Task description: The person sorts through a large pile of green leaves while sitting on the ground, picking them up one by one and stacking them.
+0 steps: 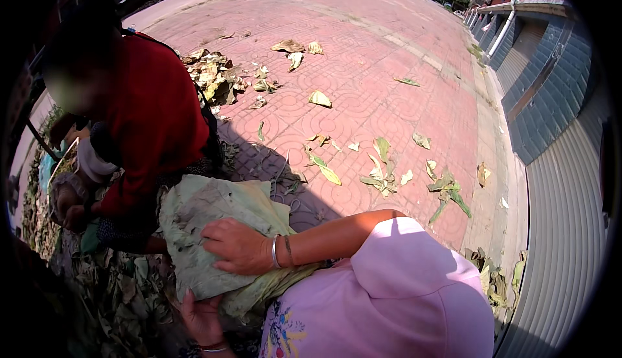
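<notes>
Large, flat, pale green-grey dried leaves [194, 212], probably tobacco, lie in a layered stack across my lap. On top of the stack rests my right hand [238, 246], palm down with fingers slightly bent and a silver bangle at the wrist. My left hand [201, 314] is at the near lower edge, its thumb and fingers around the leaf margin; part of the fingers is hidden. Yellower, crumpled leaves [272, 285] stick out beneath the stack, against my pink shirt.
A person in a red top [150, 115] bends close at the left, hands low. Dark leaves [121, 295] cover the ground at lower left. A heap of dry leaves [214, 76] and scattered leaf scraps [384, 173] lie on red paving [335, 71]. Roller shutters [559, 222] line the right.
</notes>
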The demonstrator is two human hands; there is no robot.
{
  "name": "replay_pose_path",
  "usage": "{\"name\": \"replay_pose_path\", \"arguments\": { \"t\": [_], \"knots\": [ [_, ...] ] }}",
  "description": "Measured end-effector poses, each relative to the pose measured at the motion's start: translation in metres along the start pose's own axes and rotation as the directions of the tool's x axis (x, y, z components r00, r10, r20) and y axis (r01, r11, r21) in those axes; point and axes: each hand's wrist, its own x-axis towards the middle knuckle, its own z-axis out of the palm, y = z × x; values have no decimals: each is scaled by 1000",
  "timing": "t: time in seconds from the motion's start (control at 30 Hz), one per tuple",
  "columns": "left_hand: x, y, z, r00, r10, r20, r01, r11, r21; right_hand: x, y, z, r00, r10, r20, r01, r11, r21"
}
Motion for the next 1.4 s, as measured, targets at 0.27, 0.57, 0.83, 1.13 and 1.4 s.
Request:
{"name": "replay_pose_path", "arguments": {
  "t": [0.27,0.57,0.83,1.13,1.4],
  "knots": [
    [-9,-14,15,1000,-24,7,22,978,207,-1,0,0,1000,6,18,-6,1000,-7],
    [-14,-16,32,1000,14,-26,-7,967,254,-2,-1,-4,999,26,45,-25,999,-20],
    [-12,-16,7,996,58,68,-66,991,120,-2,-1,-2,999,16,31,-16,1000,-20],
    [-16,-12,9,988,130,77,-139,983,123,-1,-2,-4,999,33,41,-33,999,-10],
    [-19,-22,26,997,46,61,-55,986,158,-1,-2,-5,999,24,36,-23,1000,-17]
  ]
}}
